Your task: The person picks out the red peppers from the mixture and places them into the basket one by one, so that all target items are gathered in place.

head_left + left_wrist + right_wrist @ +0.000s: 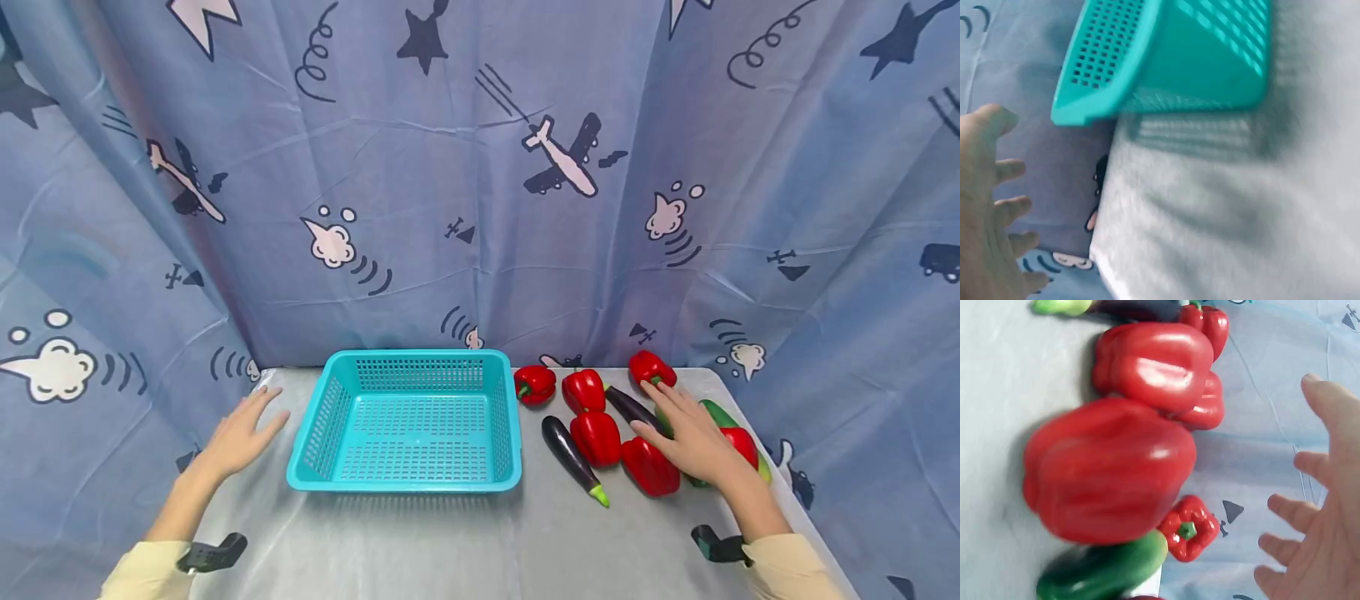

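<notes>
My left hand (238, 437) hovers left of a turquoise plastic basket (405, 487), fingers spread and holding nothing. The left wrist view shows a gap between that hand (991, 206) and the basket's corner (1141, 56). Over the vegetables on the right is my right hand (693, 437), its fingers extended and nothing in its grasp. Near it lie a large red bell pepper (651, 468), a dark eggplant (630, 407) and a long green vegetable (1107, 569), partly hidden by the hand in the head view.
Another eggplant (570, 452) and several red bell peppers, one by the basket (535, 385) and one at the back (651, 367), lie on the silvery-white tabletop (420, 550). A patterned blue curtain (420, 208) hangs behind and at both sides.
</notes>
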Available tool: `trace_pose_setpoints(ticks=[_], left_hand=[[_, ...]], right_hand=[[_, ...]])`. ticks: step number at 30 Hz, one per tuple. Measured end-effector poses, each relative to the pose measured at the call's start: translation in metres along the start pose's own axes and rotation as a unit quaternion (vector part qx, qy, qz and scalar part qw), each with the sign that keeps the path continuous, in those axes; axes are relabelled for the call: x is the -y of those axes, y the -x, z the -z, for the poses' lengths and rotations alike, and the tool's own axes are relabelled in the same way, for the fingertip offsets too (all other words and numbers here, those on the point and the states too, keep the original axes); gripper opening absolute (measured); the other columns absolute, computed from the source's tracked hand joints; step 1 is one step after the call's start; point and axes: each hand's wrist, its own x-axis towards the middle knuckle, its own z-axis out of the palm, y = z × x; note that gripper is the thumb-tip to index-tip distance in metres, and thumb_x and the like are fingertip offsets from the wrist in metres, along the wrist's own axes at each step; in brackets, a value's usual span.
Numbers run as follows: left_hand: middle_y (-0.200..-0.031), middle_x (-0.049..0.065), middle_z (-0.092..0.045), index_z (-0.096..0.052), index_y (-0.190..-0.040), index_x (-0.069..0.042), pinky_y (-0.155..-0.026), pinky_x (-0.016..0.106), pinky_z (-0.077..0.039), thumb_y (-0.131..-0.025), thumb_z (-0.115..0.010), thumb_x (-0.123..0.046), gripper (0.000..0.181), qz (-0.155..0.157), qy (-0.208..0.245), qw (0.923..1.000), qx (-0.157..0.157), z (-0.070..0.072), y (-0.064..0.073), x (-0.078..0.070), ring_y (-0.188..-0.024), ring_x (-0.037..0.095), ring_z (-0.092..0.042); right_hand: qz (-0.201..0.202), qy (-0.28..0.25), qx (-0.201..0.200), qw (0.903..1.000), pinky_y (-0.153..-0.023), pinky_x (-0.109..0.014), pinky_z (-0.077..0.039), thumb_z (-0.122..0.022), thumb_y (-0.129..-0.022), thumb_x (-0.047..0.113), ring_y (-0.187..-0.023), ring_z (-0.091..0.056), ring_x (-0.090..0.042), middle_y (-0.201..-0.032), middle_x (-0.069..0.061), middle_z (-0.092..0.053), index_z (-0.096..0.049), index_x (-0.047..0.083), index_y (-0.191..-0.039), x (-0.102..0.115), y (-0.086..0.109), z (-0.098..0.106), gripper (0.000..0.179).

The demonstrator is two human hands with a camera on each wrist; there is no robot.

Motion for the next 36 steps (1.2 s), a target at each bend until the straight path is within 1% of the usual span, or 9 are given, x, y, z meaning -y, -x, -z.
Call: trace_pose_setpoints(ticks=[9,14,17,23,26,29,31,33,36], left_hand=[[-0.152,0.033,-0.036,-0.042,-0.149,0.002,-0.104,0.071,-0.029,-0.103,-0.06,-0.035,0.062,0.005,0.135,0.9902,-0.034,-0.012,-0.016,-0.01,-0.135,0.056,-0.034],[-0.152,0.031,-0.037,-0.044,-0.148,0.003,-0.105,0.071,-0.029,-0.099,-0.068,-0.023,0.061,-0.002,0.224,0.9737,-0.041,-0.022,-0.015,-0.011,-0.136,0.059,-0.033],[-0.152,0.03,-0.037,-0.043,-0.149,0.004,-0.105,0.072,-0.027,-0.098,-0.071,-0.019,0.062,-0.008,0.269,0.9625,-0.039,-0.027,-0.014,-0.01,-0.137,0.059,-0.03],[-0.153,0.028,-0.038,-0.048,-0.146,0.003,-0.103,0.072,-0.03,-0.094,-0.075,-0.014,0.061,-0.037,0.283,0.9576,-0.04,-0.041,-0.017,-0.01,-0.137,0.056,-0.032],[-0.153,0.024,-0.041,-0.054,-0.143,0.002,-0.105,0.071,-0.03,-0.092,-0.077,-0.014,0.058,-0.049,0.287,0.956,-0.039,-0.048,-0.02,-0.009,-0.14,0.05,-0.032],[-0.149,0.023,-0.046,-0.058,-0.137,0.003,-0.104,0.07,-0.031,-0.09,-0.08,-0.014,0.054,-0.061,0.281,0.9566,-0.049,-0.054,-0.021,-0.01,-0.14,0.046,-0.035],[-0.146,0.022,-0.049,-0.061,-0.133,0.003,-0.104,0.07,-0.033,-0.089,-0.081,-0.012,0.051,-0.071,0.278,0.9561,-0.061,-0.056,-0.02,-0.011,-0.138,0.046,-0.038],[-0.143,0.023,-0.052,-0.064,-0.13,0.004,-0.103,0.069,-0.034,-0.087,-0.082,-0.01,0.048,-0.08,0.268,0.957,-0.076,-0.058,-0.02,-0.012,-0.136,0.046,-0.04],[-0.139,0.023,-0.055,-0.067,-0.125,0.003,-0.1,0.07,-0.036,-0.086,-0.083,-0.007,0.044,-0.092,0.261,0.9564,-0.093,-0.062,-0.02,-0.012,-0.134,0.046,-0.042]], right_hand=[[-0.001,-0.132,-0.017,0.9911,-0.101,-0.069,-0.035,-0.062,-0.099,0.047,-0.137,-0.036,-0.052,-0.154,-0.028,-0.036,-0.032,0.004,-0.157,0.013,-0.02,-0.007,0.078],[0.019,-0.223,-0.042,0.9738,-0.099,-0.059,-0.044,-0.063,-0.102,0.031,-0.129,-0.049,-0.048,-0.146,-0.027,-0.049,-0.044,0.002,-0.15,0.017,-0.029,-0.014,0.059],[0.028,-0.245,-0.052,0.9677,-0.096,-0.057,-0.048,-0.064,-0.102,0.025,-0.124,-0.055,-0.046,-0.14,-0.025,-0.054,-0.051,0.001,-0.145,0.018,-0.032,-0.019,0.051],[0.02,-0.285,-0.066,0.9561,-0.093,-0.034,-0.052,-0.065,-0.102,0.029,-0.118,-0.061,-0.036,-0.133,-0.018,-0.06,-0.057,0.002,-0.14,0.017,-0.034,-0.027,0.048],[0.012,-0.348,-0.064,0.9354,-0.093,-0.03,-0.051,-0.064,-0.102,0.03,-0.117,-0.062,-0.034,-0.133,-0.022,-0.059,-0.056,-0.001,-0.14,0.015,-0.035,-0.032,0.05],[0.004,-0.416,-0.056,0.9076,-0.094,-0.036,-0.05,-0.065,-0.102,0.027,-0.118,-0.062,-0.038,-0.135,-0.029,-0.055,-0.054,-0.005,-0.14,0.013,-0.038,-0.037,0.051],[-0.005,-0.439,-0.053,0.897,-0.095,-0.038,-0.049,-0.065,-0.101,0.028,-0.12,-0.06,-0.04,-0.136,-0.031,-0.054,-0.053,-0.006,-0.14,0.013,-0.04,-0.041,0.053],[-0.012,-0.451,-0.051,0.8911,-0.097,-0.041,-0.048,-0.066,-0.101,0.029,-0.122,-0.058,-0.042,-0.136,-0.031,-0.053,-0.052,-0.007,-0.14,0.012,-0.041,-0.044,0.054],[-0.02,-0.44,-0.054,0.8959,-0.098,-0.043,-0.047,-0.067,-0.1,0.031,-0.122,-0.057,-0.04,-0.136,-0.027,-0.055,-0.054,-0.004,-0.14,0.012,-0.042,-0.048,0.055]])
